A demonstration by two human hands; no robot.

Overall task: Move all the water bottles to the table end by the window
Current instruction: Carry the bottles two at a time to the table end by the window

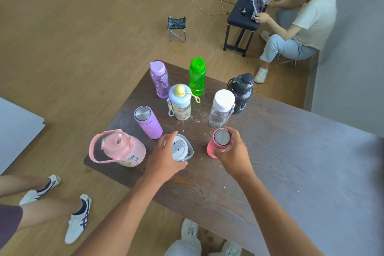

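Observation:
Several water bottles stand at one end of a dark wooden table (291,172). My left hand (164,158) grips a white-lidded bottle (182,149). My right hand (232,154) grips a pink bottle with a steel cap (220,141). Around them stand a pink jug with a handle (120,147), a purple flask (148,122), a translucent purple bottle (160,80), a green bottle (197,77), a patterned bottle with a yellow knob (179,102), a clear bottle with a white cap (221,108) and a black bottle (242,91).
A person's legs in white shoes (79,218) stand at the left of the table. Another person sits at a dark bench (245,12) beyond it. Two small folding stools (177,27) and cables lie on the wooden floor. The table stretches to the right.

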